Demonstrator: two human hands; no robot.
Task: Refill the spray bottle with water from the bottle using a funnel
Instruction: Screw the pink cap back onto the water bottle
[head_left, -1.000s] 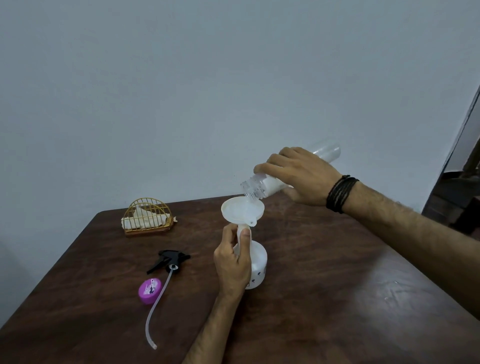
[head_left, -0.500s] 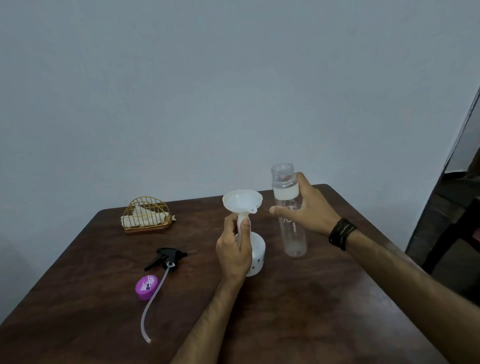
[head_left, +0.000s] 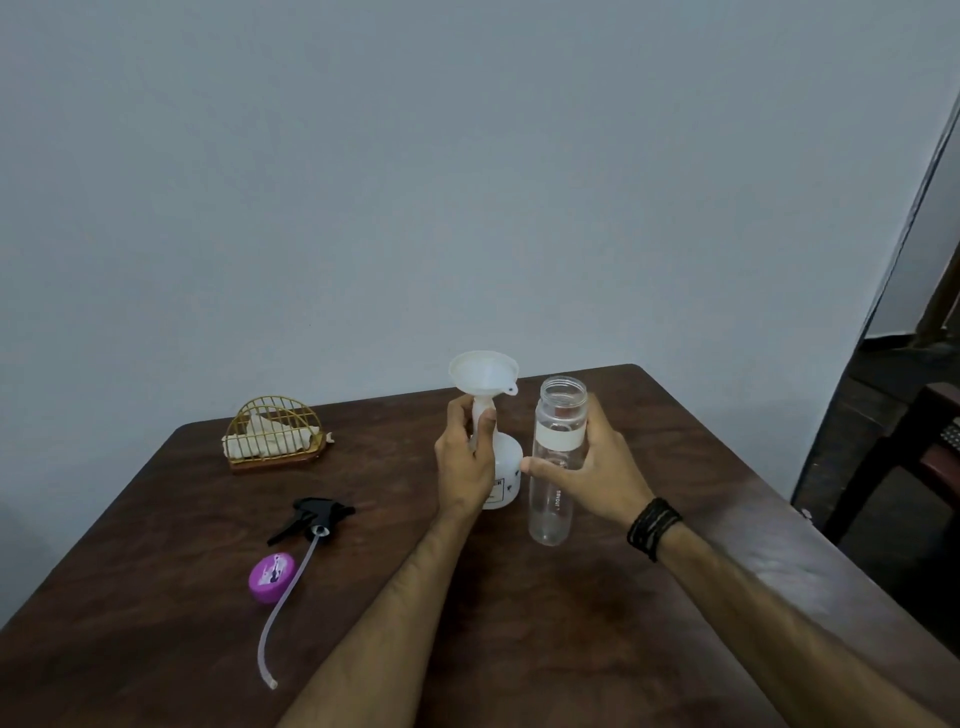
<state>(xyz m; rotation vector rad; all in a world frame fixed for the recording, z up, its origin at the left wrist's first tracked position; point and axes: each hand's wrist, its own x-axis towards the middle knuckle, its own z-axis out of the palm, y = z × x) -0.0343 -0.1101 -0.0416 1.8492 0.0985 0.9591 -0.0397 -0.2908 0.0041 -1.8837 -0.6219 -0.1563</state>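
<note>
L fingers (head_left: 457, 415) pinch funnel (head_left: 483, 372) stem in white spray bottle (head_left: 505, 470), R fingers (head_left: 537, 464) wrap clear bottle (head_left: 555, 467), upright, looks empty

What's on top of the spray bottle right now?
A white funnel sits upright in the spray bottle neck. The left hand grips the stem, covering the joint, so seating depth is hidden.

A gold wire dome-shaped holder (head_left: 275, 435) with pale folded napkins inside sits on a brown base near the far left of the dark brown wooden table (head_left: 156, 597). A round purple lid (head_left: 272, 577) lies nearer the front left.
</note>
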